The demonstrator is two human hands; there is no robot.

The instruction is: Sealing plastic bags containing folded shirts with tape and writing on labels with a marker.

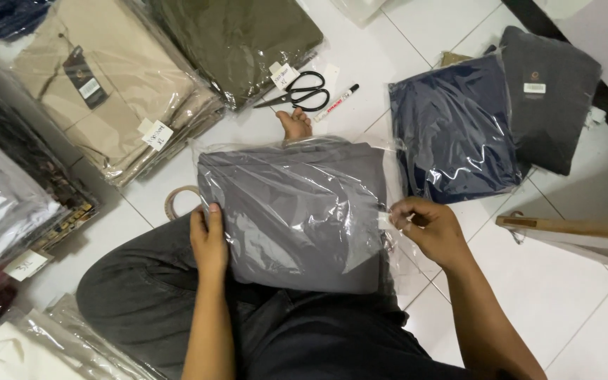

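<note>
A folded grey garment in a clear plastic bag (297, 211) lies across my lap, over my dark trousers. My left hand (209, 243) rests flat on the bag's left edge, thumb on top, pressing it down. My right hand (427, 225) pinches the loose plastic flap at the bag's right edge between fingers and thumb. My bare foot (295, 125) shows just beyond the top of the bag.
Black scissors (302, 93) and a marker pen (336, 103) lie on the white tiled floor ahead. Bagged beige (114, 91) and olive (237, 39) garment stacks stand at the back left, navy (455, 130) and dark grey (554, 95) packs at the right. A tape roll (177, 200) sits by my left hand; a wooden stick (571, 226) lies right.
</note>
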